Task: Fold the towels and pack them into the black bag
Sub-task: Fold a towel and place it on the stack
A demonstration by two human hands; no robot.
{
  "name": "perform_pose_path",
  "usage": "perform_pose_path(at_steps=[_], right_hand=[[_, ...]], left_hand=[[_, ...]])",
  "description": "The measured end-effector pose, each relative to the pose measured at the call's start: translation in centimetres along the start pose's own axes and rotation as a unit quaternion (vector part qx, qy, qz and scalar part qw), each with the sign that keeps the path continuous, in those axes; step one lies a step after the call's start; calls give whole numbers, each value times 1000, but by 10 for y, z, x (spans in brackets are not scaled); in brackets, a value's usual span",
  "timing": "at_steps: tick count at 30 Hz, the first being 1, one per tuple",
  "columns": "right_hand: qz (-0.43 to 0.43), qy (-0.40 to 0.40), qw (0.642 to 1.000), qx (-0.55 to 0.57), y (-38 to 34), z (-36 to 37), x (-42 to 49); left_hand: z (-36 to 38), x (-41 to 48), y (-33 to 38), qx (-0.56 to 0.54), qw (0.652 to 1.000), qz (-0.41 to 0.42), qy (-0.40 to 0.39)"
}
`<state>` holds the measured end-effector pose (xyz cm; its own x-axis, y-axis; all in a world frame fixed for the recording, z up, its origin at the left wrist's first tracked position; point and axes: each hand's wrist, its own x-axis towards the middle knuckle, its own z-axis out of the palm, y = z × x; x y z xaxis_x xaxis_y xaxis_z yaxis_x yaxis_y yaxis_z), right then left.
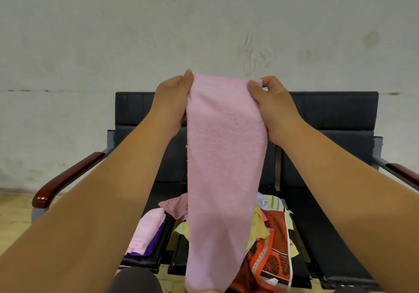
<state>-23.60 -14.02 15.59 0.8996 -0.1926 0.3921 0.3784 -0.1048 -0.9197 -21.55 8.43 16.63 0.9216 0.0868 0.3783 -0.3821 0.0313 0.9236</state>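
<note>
Two grips, head view only. The left grip (172,104) and right grip (275,109) each pinch a top corner of the pink towel (226,156). It hangs in the air below and between them as a narrow strip. Further below the grips, a loose towel pile (274,240) lies on the black seat (317,247). Down-left of the left grip sits a folded pink towel (147,231). I cannot make out the black bag.

Risks: the hanging end may drag into the pile at the next fold, and a light pinch may slip and skew the edges.
</note>
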Motion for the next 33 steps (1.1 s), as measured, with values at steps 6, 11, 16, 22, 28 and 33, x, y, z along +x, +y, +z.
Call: perform_pose_path(at_steps=[6,11,16,22,28,33], right_hand=[[182,-117,954,209,5,1,-18],[222,-187,910,297,18,7,-32],[245,-174,877,375,38,16,-39],[244,-67,860,444,65,20,-42],[257,17,848,463,89,9,-31],[279,90,843,451,121,2,-36]], left_hand=[[-4,1,-24,21,999,-32,-23],[-3,-12,-41,21,997,-69,-9],[4,-33,-61,16,992,-115,-44],[5,-74,-133,-202,906,-288,-236],[-9,-116,-206,-109,894,-334,-279],[-6,-134,-217,-69,883,-340,-317]])
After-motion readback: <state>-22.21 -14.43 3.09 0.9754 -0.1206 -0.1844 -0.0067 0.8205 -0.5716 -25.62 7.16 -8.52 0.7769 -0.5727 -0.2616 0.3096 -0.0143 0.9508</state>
